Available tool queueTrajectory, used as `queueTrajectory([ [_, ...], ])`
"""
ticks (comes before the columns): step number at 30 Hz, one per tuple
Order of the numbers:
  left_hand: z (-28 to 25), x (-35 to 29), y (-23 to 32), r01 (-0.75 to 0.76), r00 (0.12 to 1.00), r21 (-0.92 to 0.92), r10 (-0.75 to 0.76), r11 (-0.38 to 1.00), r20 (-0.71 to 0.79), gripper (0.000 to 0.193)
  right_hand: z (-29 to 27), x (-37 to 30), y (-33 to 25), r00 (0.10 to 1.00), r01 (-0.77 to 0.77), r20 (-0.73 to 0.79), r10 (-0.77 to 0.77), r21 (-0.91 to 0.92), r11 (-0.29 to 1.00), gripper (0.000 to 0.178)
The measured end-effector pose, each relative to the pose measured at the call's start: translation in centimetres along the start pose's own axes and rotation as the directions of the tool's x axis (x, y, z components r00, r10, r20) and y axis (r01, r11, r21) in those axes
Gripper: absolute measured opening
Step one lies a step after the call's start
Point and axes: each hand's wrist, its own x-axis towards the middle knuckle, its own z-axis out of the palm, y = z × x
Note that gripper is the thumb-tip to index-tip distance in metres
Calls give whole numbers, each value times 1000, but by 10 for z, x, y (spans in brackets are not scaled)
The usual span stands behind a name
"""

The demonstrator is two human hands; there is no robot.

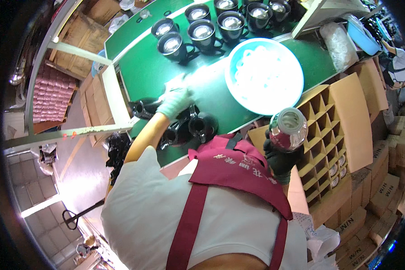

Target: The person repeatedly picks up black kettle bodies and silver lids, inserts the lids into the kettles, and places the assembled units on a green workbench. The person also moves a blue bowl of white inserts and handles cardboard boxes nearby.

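My right hand (281, 159), in a dark glove, is wrapped round a clear glass jar (289, 128). The jar's open round mouth faces up, beside the blue-rimmed basin. Over the green table (144, 81) my left hand (174, 102) reaches out in a pale green and white glove. Glare and blur hide its fingertips, so what they touch does not show. Close to that hand lie several glossy black mugs (203, 126), tipped on their sides near the table's front edge. Farther back, several black mugs (172, 46) stand upright with shiny silver round pieces inside.
A blue-rimmed basin (298, 90) full of white ring-like pieces sits on the table. At right is an open carton (353, 121) with cardboard dividers; several cells hold round-topped items. Stacked cartons (384, 189) stand farther right. A white frame post (67, 135) borders the table's left.
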Motion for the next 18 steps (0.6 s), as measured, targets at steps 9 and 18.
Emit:
queueTrajectory([
  [9, 68, -14, -109, 241, 949, -67, -221, 968, 225, 39, 26, 9, -45, 902, -415, 384, 197, 897, 154, 73],
  [18, -48, 15, -51, 46, 992, -966, 99, 253, 73, 41, 11, 27, -62, 858, -423, 429, 281, 902, -86, 86],
])
